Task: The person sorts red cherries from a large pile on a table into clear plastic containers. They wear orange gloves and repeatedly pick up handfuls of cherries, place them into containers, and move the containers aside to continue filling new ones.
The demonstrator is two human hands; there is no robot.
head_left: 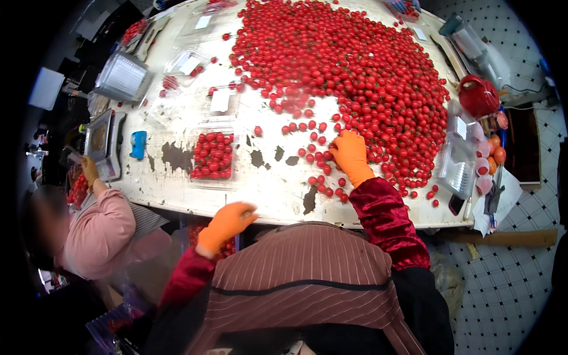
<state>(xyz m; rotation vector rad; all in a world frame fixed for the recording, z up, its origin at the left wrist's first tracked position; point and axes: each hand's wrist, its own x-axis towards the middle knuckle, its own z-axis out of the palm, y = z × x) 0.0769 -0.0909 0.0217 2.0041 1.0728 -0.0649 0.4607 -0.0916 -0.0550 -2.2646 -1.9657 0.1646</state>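
A large heap of red cherry tomatoes (355, 65) covers the far and right part of the white table (272, 198). My right hand (351, 155), in an orange glove, is at the heap's near left edge. Its fingers bend down among the tomatoes, and whatever they grip is hidden. Loose tomatoes lie just to its left. My left hand (226, 226), also in an orange glove, hovers near the table's front edge, slightly smeared, with fingers stretched rightward and nothing seen in them. Beyond it stands a clear plastic punnet (232, 168) filled with cherry tomatoes.
Lidded punnets (221, 102) line the table's left side, near a stack of clear trays (123, 76). A blue object (138, 145) lies beside a scale (105, 145). At left, a co-worker (103, 228) holds tomatoes. A red jug (478, 96) and clear containers (455, 165) stand at right.
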